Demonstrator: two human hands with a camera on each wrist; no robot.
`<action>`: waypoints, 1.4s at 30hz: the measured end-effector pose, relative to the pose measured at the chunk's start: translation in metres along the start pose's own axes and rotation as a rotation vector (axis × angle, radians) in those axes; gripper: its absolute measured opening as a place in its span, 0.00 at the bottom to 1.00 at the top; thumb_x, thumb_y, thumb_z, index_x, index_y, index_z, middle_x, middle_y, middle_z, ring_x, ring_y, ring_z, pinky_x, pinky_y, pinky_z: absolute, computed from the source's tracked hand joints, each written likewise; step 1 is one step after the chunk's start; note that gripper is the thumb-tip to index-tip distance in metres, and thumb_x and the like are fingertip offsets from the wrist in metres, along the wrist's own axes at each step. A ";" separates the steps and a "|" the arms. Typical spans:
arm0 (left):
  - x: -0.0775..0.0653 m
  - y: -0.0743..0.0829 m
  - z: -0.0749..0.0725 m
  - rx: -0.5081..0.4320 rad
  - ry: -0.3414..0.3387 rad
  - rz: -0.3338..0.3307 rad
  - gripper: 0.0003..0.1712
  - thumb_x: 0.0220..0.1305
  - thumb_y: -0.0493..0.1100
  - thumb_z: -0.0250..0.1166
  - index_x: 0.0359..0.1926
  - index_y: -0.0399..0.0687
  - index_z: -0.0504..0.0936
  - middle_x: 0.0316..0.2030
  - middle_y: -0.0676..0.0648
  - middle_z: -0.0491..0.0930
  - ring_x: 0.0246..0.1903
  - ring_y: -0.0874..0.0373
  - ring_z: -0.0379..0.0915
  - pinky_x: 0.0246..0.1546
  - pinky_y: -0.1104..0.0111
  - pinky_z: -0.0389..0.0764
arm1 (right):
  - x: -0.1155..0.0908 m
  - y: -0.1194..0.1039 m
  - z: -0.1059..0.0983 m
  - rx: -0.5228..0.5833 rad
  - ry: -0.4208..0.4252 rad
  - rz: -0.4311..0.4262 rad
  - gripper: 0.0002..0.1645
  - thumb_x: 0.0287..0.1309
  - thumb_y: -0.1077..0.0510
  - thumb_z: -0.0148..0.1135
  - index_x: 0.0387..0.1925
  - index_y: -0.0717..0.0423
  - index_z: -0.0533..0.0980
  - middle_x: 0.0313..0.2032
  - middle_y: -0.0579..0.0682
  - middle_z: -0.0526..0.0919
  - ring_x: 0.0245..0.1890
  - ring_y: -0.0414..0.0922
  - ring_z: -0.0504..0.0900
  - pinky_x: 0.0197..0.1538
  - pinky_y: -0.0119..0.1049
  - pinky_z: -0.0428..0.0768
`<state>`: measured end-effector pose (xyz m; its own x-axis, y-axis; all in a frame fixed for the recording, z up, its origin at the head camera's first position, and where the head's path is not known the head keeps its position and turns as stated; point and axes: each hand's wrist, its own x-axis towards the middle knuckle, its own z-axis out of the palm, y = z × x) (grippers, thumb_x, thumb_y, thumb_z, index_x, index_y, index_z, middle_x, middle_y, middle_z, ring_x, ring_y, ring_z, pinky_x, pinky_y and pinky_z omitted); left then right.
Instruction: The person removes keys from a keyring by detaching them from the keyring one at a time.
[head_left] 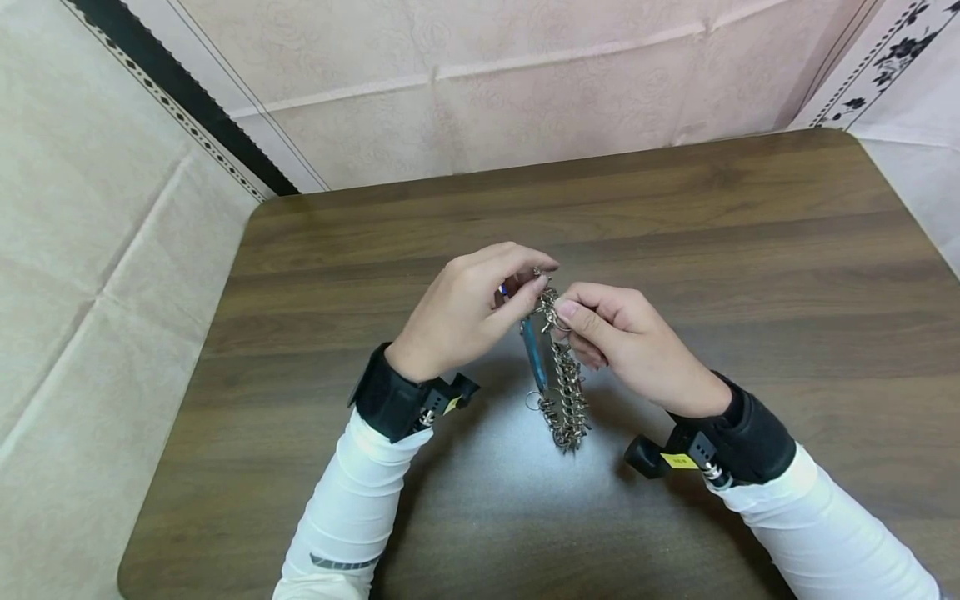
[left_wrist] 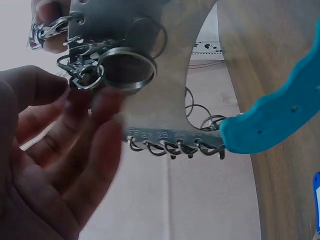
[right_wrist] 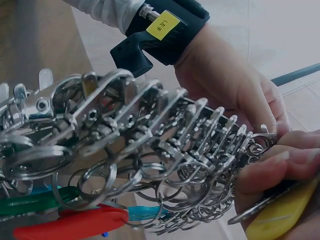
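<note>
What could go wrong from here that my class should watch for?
The metal rings hang crowded together, so one might snag its neighbour. The numbered hooks look alike, so a ring could end up on the wrong one. The left hand's grip and right hand's grip are close together, so they may get in each other's way.

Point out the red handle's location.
In the right wrist view, the red handle is at the lower left, just below the green handle and left of the teal handle.
</note>
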<state>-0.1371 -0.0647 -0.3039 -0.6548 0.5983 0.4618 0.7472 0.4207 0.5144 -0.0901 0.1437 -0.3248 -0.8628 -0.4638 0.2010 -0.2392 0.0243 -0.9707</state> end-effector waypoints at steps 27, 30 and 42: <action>0.001 0.010 0.001 -0.123 -0.099 0.025 0.10 0.65 0.42 0.69 0.46 0.44 0.84 0.31 0.52 0.77 0.30 0.66 0.70 0.27 0.72 0.73 | -0.002 -0.003 -0.004 0.050 0.088 -0.021 0.17 0.79 0.61 0.44 0.33 0.67 0.72 0.19 0.47 0.64 0.18 0.45 0.63 0.23 0.38 0.64; 0.001 0.008 0.002 -0.098 -0.121 0.025 0.10 0.64 0.44 0.71 0.44 0.46 0.84 0.29 0.52 0.73 0.28 0.67 0.68 0.27 0.74 0.71 | -0.002 -0.004 -0.005 0.039 0.099 -0.033 0.17 0.79 0.61 0.45 0.33 0.67 0.72 0.19 0.46 0.64 0.18 0.44 0.63 0.23 0.38 0.64; 0.001 0.007 0.002 -0.087 -0.108 0.064 0.12 0.59 0.45 0.75 0.42 0.46 0.85 0.27 0.53 0.70 0.27 0.66 0.65 0.27 0.74 0.66 | -0.001 -0.006 -0.008 -0.050 0.095 -0.038 0.17 0.79 0.60 0.46 0.33 0.65 0.74 0.19 0.46 0.64 0.18 0.44 0.64 0.23 0.38 0.65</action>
<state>-0.1322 -0.0597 -0.3008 -0.5866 0.6941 0.4173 0.7713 0.3215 0.5493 -0.0915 0.1513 -0.3182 -0.8905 -0.3792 0.2514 -0.2924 0.0534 -0.9548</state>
